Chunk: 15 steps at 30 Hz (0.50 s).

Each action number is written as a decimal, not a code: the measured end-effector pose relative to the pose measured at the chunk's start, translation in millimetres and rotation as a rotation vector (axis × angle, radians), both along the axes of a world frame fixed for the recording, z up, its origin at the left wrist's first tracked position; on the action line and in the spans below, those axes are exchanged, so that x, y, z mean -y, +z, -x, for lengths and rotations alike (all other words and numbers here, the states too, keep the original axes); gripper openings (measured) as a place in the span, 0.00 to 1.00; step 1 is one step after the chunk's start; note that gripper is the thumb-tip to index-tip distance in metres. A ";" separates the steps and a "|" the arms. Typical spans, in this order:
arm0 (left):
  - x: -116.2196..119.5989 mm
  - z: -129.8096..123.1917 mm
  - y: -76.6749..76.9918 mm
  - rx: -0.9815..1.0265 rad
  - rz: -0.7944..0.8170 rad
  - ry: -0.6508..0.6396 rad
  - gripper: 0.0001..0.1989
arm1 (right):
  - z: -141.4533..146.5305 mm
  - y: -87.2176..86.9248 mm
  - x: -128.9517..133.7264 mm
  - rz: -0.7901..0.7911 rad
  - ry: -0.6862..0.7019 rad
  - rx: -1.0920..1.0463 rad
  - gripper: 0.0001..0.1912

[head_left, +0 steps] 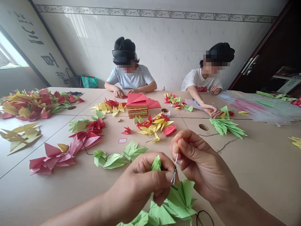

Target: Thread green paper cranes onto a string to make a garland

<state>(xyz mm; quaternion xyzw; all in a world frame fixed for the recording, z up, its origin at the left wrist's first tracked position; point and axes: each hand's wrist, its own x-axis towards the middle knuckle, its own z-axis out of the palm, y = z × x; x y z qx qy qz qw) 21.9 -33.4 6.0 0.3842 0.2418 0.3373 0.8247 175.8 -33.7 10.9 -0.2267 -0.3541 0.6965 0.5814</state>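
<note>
My left hand (pixel 150 179) is closed on a green folded-paper piece (pixel 156 164), whose tip pokes out above the fingers. My right hand (pixel 199 160) pinches the upper end of a thin metal wire needle (pixel 176 158). The needle's looped lower end, with black thread at it, lies against my left fingertips. Below both hands, more green folded-paper pieces (pixel 181 197) hang together on black thread (pixel 204 214). The part of the paper inside my left fist is hidden.
Red, pink and green paper strings (pixel 66 153) lie to the left, yellow and red pieces (pixel 155 124) ahead. Behind them stands a stack of paper squares (pixel 137 111). Green folded strips (pixel 227 127) lie right, by a table hole (pixel 203 127). Two people sit opposite, hands on the table.
</note>
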 end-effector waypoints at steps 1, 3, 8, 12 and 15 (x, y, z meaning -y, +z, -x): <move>0.0 -0.5 0.7 0.005 0.009 0.006 0.10 | 0.3 -0.3 0.0 0.001 -0.008 0.000 0.03; -0.2 -0.8 1.5 0.016 0.026 0.005 0.09 | 0.6 -0.2 -0.3 -0.001 -0.021 -0.001 0.03; -0.7 1.5 -1.0 0.017 -0.019 0.010 0.10 | -2.0 3.8 -1.5 0.011 0.037 0.021 0.04; -1.1 3.5 -4.4 0.002 -0.087 0.033 0.09 | -4.3 7.2 -1.7 0.036 0.081 0.043 0.07; -2.1 2.9 -5.7 0.008 -0.085 0.059 0.08 | -4.3 7.6 -1.7 0.039 0.091 0.050 0.08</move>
